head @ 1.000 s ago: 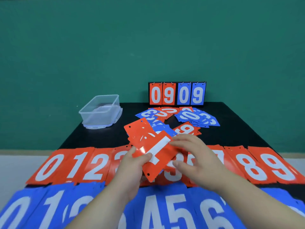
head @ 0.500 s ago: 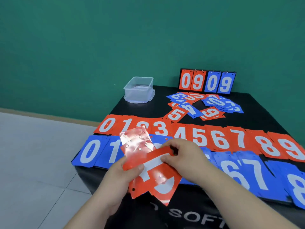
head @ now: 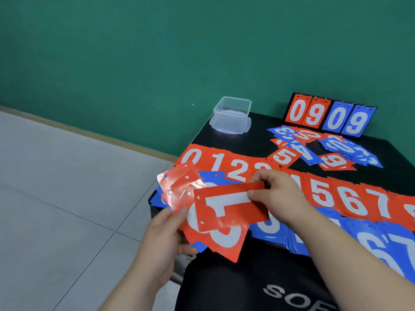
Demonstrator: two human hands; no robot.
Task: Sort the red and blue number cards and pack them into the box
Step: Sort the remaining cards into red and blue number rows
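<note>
My left hand (head: 164, 241) grips a fanned stack of red cards (head: 186, 187) near the table's front left corner. My right hand (head: 278, 198) pinches one red card with a white 1 (head: 229, 207), held sideways over that stack. A row of red number cards (head: 323, 194) lies across the black table, with a row of blue number cards (head: 370, 241) in front of it. A loose pile of mixed red and blue cards (head: 323, 151) lies further back. The clear plastic box (head: 232, 117) stands open at the table's far left corner.
A black scoreboard stand (head: 330, 115) showing 09 in red and 09 in blue stands at the back edge. The black table (head: 253, 140) ends at the left above a grey tiled floor (head: 56, 198). A green wall rises behind.
The view has swung left and closer. My right hand has drawn the red 1 card to the right, off the fanned stack in my left hand, and both hands moved toward the table's left corner.
</note>
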